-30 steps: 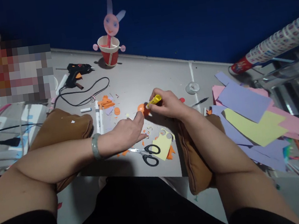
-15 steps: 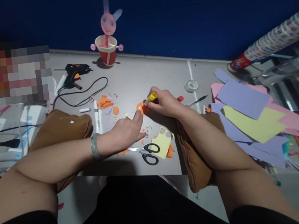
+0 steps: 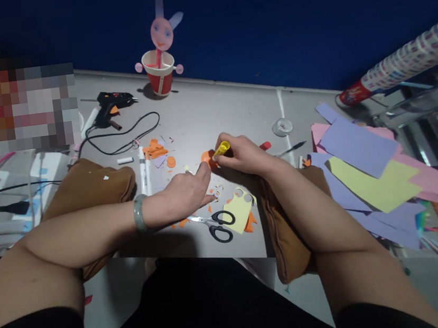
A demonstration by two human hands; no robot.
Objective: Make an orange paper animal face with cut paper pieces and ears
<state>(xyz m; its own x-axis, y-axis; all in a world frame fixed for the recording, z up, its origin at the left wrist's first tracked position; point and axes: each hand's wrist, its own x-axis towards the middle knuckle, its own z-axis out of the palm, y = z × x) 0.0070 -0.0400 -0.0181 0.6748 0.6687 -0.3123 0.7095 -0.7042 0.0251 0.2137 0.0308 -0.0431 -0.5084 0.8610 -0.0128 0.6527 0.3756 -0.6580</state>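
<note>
My right hand point(image 3: 237, 153) is closed around a yellow marker point(image 3: 223, 148), held slanted over a round piece of orange paper point(image 3: 206, 156). Fingertips of my left hand point(image 3: 186, 192) press the near edge of that orange piece against the table, its fingers stretched out and partly spread. The marker's tip is hidden behind my right fingers. Just below my left hand lies a pair of black-handled scissors point(image 3: 222, 226), beside a yellow paper sheet point(image 3: 239, 212) with round cut-outs.
A red cup with a rabbit figure point(image 3: 160, 78) stands at the back. A glue gun point(image 3: 110, 108) and cord lie left; white markers point(image 3: 146, 175) and orange scraps point(image 3: 155, 149) are closer. Brown cushions point(image 3: 86, 188) lie under both arms. Coloured paper point(image 3: 360, 146) is piled right, near stacked cups point(image 3: 398, 65).
Both hands stay almost in place; the marker in my right hand shifts slightly and covers more of the orange paper. The whole view has moved a little.
</note>
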